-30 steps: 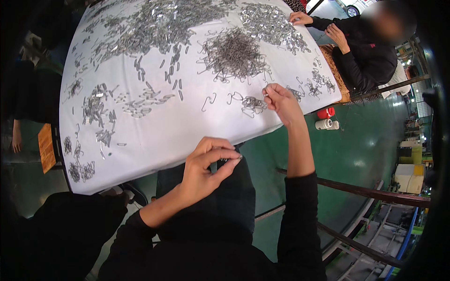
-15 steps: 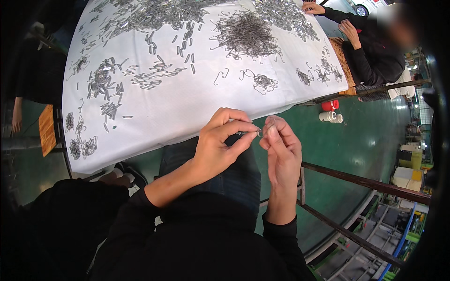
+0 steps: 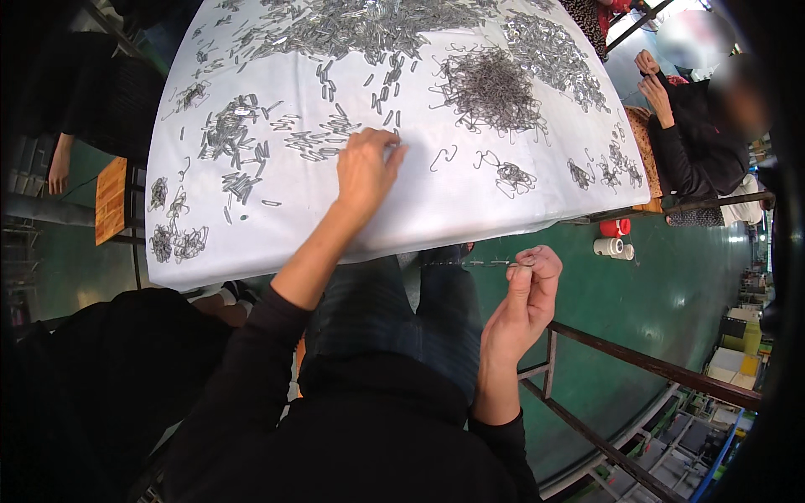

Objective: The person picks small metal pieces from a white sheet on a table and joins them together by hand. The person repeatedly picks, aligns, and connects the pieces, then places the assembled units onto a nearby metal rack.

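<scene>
Above the white-covered table, my left hand [image 3: 367,168] has its fingers bent and its thumb and fingertips a little apart. Its fingertips are beside a few loose narrow metal links [image 3: 387,117], and nothing plainly shows in its grasp. Off the table's near edge, my right hand [image 3: 524,293] is raised with thumb and fingers pinched together. Between those fingertips sits the end of a thin metal chain [image 3: 476,263], which stretches leftward in front of my legs. Its far end is hard to make out.
White cloth covers the table [image 3: 335,239]. Near its middle lies a heap of wire hooks [image 3: 495,88], with a large pile of links [image 3: 360,29] farther off. Smaller hook clusters [image 3: 513,178] are scattered about. A co-worker [image 3: 700,126] sits at the right; a metal frame [image 3: 637,360] stands beside me.
My left hand has parted from my right and moved forward over the table. The right hand still pinches, a little lower, and the chain now shows. The co-worker's hands have come together.
</scene>
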